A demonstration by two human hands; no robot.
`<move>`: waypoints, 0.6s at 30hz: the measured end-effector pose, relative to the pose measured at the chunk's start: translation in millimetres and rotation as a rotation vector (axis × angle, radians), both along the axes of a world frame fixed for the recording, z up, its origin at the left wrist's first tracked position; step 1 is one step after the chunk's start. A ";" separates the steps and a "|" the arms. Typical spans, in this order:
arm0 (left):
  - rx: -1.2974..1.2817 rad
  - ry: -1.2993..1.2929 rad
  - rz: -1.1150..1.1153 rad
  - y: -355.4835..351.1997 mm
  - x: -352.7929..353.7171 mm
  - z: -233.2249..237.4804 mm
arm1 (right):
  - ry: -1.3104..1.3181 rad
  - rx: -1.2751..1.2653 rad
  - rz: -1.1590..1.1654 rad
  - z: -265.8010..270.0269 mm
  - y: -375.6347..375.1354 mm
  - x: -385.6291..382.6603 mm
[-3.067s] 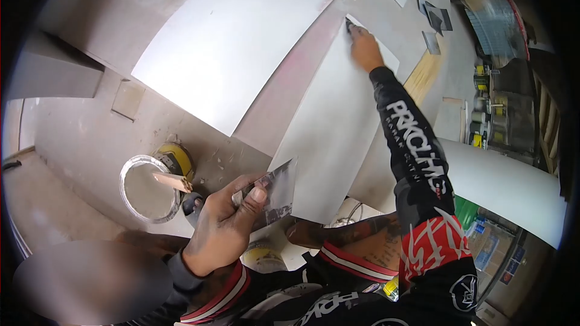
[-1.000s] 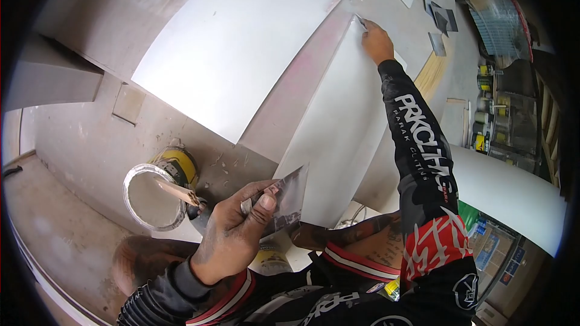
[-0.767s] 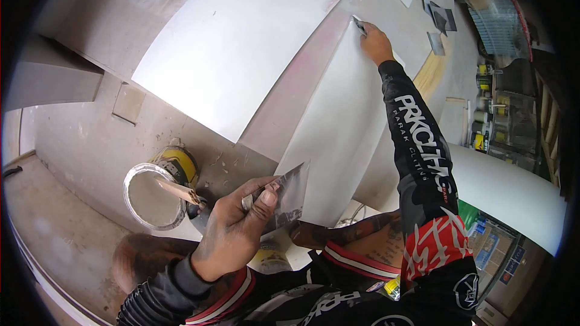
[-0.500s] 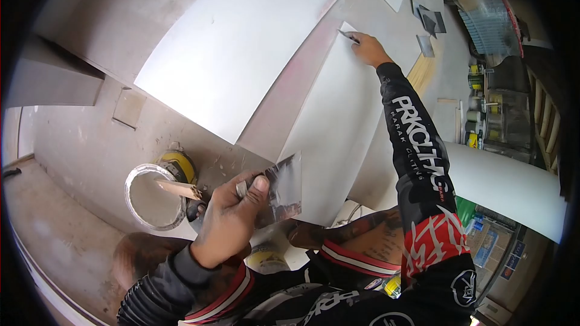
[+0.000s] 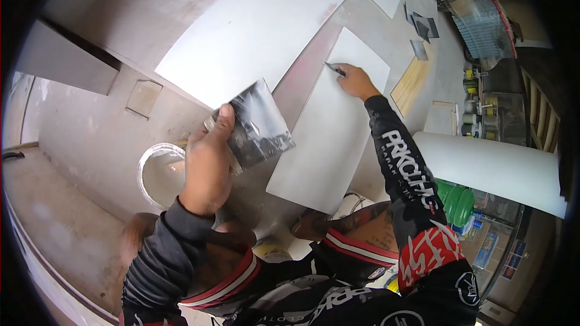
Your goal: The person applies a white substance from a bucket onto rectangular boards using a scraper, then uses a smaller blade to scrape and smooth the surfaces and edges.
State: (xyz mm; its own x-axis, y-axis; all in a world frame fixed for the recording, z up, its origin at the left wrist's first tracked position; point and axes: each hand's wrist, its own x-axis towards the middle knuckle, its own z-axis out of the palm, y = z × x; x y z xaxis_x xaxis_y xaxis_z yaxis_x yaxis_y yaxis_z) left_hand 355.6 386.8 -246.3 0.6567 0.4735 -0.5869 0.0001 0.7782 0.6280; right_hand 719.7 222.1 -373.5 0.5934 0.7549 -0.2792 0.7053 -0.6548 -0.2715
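My left hand [image 5: 208, 160] is closed on a flat metal putty scraper [image 5: 263, 124], thumb on its near corner. Grey smears cover the plate, held up in the air left of a white panel [image 5: 323, 139]. My right hand [image 5: 357, 81] grips a thin scraper [image 5: 334, 69], seen almost edge-on. Its tip is at the panel's left edge, near the upper end; whether it touches the surface is hard to tell. Below my left hand stands a white-rimmed bucket [image 5: 142, 172] of pale paste, partly covered by the wrist.
A larger white panel [image 5: 248, 30] lies beyond on the grey surface. Dark metal plates [image 5: 425, 26] and a strip of wood [image 5: 412, 81] lie at the upper right. A curved white panel [image 5: 495, 169] and a green container [image 5: 456, 204] are at the right.
My right hand has come down along the panel's left edge, nearer my body. The left hand has risen with its scraper, now over the bucket's right side. The view has shifted slightly.
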 end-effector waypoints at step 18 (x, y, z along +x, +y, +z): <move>-0.017 -0.237 0.128 -11.3 -4.9 -1.6 | -0.009 0.157 0.124 1.1 -74.9 -266.4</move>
State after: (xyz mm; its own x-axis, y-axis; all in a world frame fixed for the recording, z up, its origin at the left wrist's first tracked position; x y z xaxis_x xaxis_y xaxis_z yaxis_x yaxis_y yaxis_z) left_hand 350.7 375.5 -248.0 0.7120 0.5532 -0.4325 -0.2444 0.7726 0.5859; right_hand 453.3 147.2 -372.3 0.4953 0.8561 -0.1475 0.7809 -0.5131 -0.3562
